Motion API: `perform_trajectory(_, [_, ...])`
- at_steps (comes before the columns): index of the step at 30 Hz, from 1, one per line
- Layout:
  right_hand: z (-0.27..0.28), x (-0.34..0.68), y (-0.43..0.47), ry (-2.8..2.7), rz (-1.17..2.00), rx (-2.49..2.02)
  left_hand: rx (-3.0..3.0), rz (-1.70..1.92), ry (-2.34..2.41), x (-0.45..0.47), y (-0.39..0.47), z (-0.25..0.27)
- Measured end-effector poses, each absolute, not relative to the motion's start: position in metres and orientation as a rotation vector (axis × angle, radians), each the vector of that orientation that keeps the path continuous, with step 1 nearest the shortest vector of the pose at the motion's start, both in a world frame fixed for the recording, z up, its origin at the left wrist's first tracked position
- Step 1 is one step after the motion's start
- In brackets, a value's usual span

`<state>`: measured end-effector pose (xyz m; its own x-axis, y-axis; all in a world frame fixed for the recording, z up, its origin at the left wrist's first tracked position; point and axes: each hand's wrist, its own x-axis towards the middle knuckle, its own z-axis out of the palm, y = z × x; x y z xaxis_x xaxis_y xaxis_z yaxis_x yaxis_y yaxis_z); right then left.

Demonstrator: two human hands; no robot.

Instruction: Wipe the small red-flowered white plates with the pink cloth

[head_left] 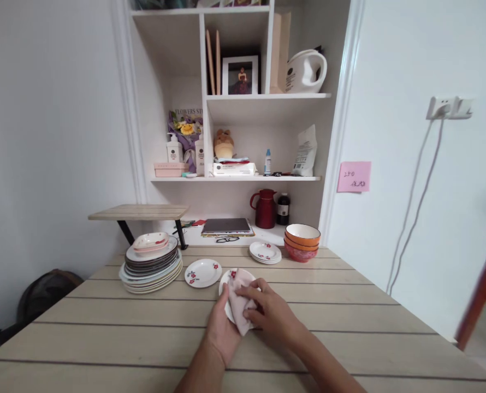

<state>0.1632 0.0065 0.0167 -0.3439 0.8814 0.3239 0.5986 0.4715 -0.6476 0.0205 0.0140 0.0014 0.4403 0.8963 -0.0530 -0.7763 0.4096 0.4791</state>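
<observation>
My left hand point(222, 327) grips a small white plate point(224, 279) with red flowers, its thumb along the near left rim. A pale pink cloth point(239, 305) lies across the plate's face. Bent fingers of my right hand point(267, 308) hold the cloth and press it on the plate. Just left of them, a matching flowered plate point(204, 273) rests flat on the table. Behind and to the right sits a short stack of the same small plates point(265, 252). The underside of the held plate is hidden.
At the left, a tall stack of plates point(150, 273) carries a small dish point(149, 241), beside a raised wooden stand point(140, 212). Stacked bowls point(302, 243) stand at the back right. Behind are a red jug point(265, 208), a dark bottle point(283, 209), a laptop point(226, 225) and glasses point(227, 239).
</observation>
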Motion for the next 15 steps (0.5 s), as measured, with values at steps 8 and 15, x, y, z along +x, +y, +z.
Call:
perform_trajectory(8, [0.017,0.138,0.015,-2.124,0.196,-1.211,0.399,1.11,0.371,0.021,0.018,-0.002])
perform_trajectory(15, [0.028,0.155,0.045,-2.276,-0.015,-1.404,0.384,1.216,0.271,0.019,0.022,-0.001])
